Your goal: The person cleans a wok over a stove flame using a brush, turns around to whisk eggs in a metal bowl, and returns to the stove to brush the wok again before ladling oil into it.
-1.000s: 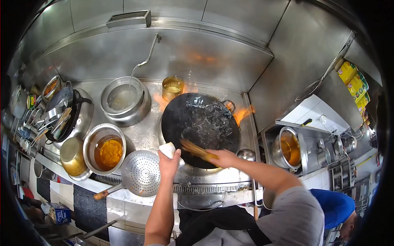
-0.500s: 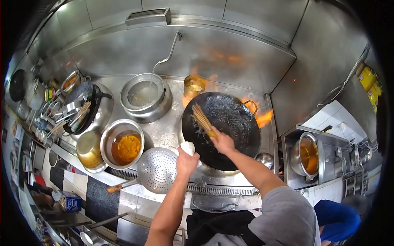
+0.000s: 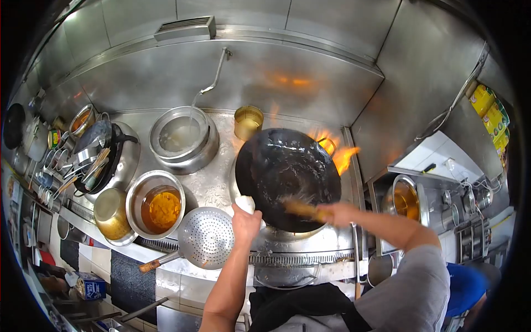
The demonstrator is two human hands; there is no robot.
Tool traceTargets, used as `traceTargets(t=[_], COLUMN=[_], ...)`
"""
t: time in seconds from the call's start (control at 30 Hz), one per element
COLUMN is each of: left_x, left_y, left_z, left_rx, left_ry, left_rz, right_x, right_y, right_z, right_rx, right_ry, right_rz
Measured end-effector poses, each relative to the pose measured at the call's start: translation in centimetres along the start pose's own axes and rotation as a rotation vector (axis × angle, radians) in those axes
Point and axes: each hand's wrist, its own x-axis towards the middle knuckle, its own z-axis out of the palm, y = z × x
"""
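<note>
A large black wok (image 3: 290, 160), wet on its inside, sits over the burner, tilted with its near side low. My left hand (image 3: 246, 224) is closed around a white cloth (image 3: 245, 204) at the wok's near-left rim; the grip under the cloth is hidden. In my right hand (image 3: 338, 213) is a bamboo wok brush (image 3: 303, 209), smeared by motion. Its bristles are low in the wok, near the close edge, pointing left. Flames (image 3: 344, 159) rise beyond the wok's far-right side, near its loop handle (image 3: 327, 145).
Left of the wok, a perforated strainer (image 3: 207, 238) lies by a pot of orange oil (image 3: 133, 207). A tap (image 3: 218, 77) runs into a steel pot (image 3: 193, 155). Behind the wok stands a brass-coloured can (image 3: 248, 123). Another person in blue (image 3: 462, 288) is at lower right.
My right hand has swung right and toward me, bringing the brush from the wok's upper left to its near side. My left hand still grips the cloth. The whole view has shifted slightly.
</note>
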Motion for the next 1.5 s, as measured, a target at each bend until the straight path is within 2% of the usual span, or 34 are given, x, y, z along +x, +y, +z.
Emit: traceTargets(t=[0.03,0.07,0.1,0.17,0.23,0.3,0.37,0.43,0.47,0.5,0.53,0.57,0.6,0.63,0.73,0.77,0.8,0.87,0.9,0.97,1.1,1.13,1.17,1.23,1.27,1.3,1.43,1.5], left_x=[-0.1,0.0,0.2,0.7,0.9,1.0,0.5,0.1,0.1,0.2,0.3,0.7,1.0,0.9,-1.0,-0.9,-0.3,-0.1,-0.1,0.2,1.1,1.4,1.8,2.2,2.5,2.7,4.0,4.2], left_y=[0.2,0.0,-0.6,-1.6,-2.7,-3.2,-2.7,-1.5,-1.3,-1.2,-1.3,-1.4,-1.8,-2.2,-1.7,-2.0,-1.9,-2.5,-2.4,-2.1,-2.5,-2.6,-2.3,-2.4,-2.7,-3.0,-3.7,-3.9], left_z=[0.1,0.2,0.2,0.3,0.6,1.3,0.9,0.4,0.4,0.4,0.5,0.5,0.5,0.6,0.5,0.6,0.9,1.1,0.8,0.3,0.3,0.2,0.1,0.1,0.1,0.1,-0.4,-1.0], left_rx=[0.021,0.025,-0.005,-0.009,-0.019,-0.045,-0.028,-0.01,-0.012,-0.009,-0.004,0.0,-0.026,-0.05,-0.082,-0.121,-0.141,-0.072,-0.063,-0.042,-0.022,-0.019,0.001,0.024,-0.008,-0.041,-0.04,-0.31], left_ry=[0.001,-0.01,-0.011,-0.024,-0.02,0.013,-0.004,0.006,-0.001,0.006,0.013,0.011,0.003,-0.008,0.02,0.017,0.019,0.03,0.009,-0.014,-0.035,-0.025,-0.035,-0.037,-0.045,-0.054,-0.091,-0.272], left_rz=[0.001,0.01,0.038,0.076,0.108,0.119,0.114,0.091,0.093,0.102,0.113,0.116,0.124,0.127,0.129,0.152,0.172,0.142,0.137,0.131,0.139,0.133,0.126,0.108,0.131,0.155,0.168,0.156], right_x=[2.4,3.7,7.4,12.1,14.1,11.9,6.5,-0.4,-1.5,-2.5,-2.6,-2.4,0.4,3.5,11.8,9.9,9.6,8.9,7.6,4.0,-1.1,0.8,1.7,6.2,10.2,10.8,13.6,11.0], right_y=[1.8,0.1,0.3,-4.6,-8.5,-10.6,-9.8,-7.4,-4.2,-0.8,2.0,2.6,4.6,6.0,3.0,-1.1,-3.2,-6.5,-6.5,-6.4,1.0,5.0,5.6,3.2,2.8,-0.9,-10.7,-13.0], right_z=[-1.1,-4.1,-4.5,-5.7,-1.7,1.4,2.5,1.1,1.1,0.1,-1.8,-5.7,-8.2,-8.6,-3.9,-3.4,-0.4,2.6,2.4,2.0,-1.7,-2.0,-4.4,-7.2,-5.7,-4.2,1.3,1.2], right_rx=[-0.087,-0.13,-0.11,0.108,0.344,0.368,0.362,0.168,0.072,-0.066,-0.193,-0.198,-0.25,-0.301,-0.075,-0.075,-0.072,0.113,0.11,0.065,-0.194,-0.329,-0.31,-0.22,-0.178,-0.079,0.356,0.445], right_ry=[0.093,0.175,0.416,0.525,0.576,0.526,0.338,0.127,0.019,0.007,0.107,0.095,0.276,0.452,0.488,0.371,0.498,0.473,0.473,0.322,0.125,0.192,0.372,0.567,0.55,0.594,0.533,0.445], right_rz=[0.015,0.101,0.056,0.27,0.235,0.079,-0.101,-0.049,0.056,0.047,0.071,0.242,0.298,0.355,0.511,0.412,0.274,0.271,0.278,0.216,0.249,0.269,0.295,0.393,0.432,0.468,0.322,0.146])
